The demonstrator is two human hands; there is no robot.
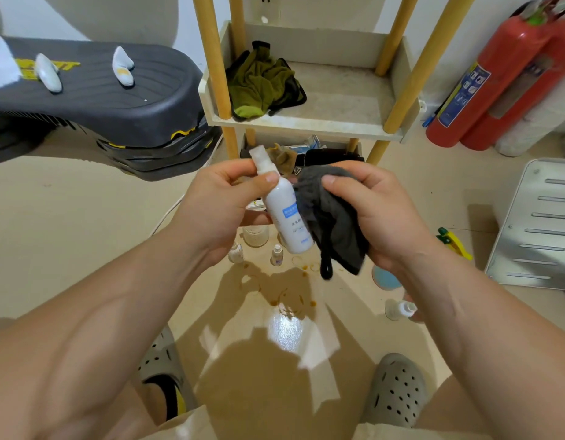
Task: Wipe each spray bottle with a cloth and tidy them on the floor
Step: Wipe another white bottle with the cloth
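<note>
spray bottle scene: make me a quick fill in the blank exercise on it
1. The left hand grips the spray bottle, whose body is ____.
2. The right hand presses a ____ cloth against the bottle.
3. A crumpled ____ rag lies on the shelf behind.
Missing words: white; grey; green.

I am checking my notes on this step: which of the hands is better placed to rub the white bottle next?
The right hand: it grips the grey cloth, which lies against the white spray bottle. The left hand holds that bottle near its neck, so it is busy.
</note>
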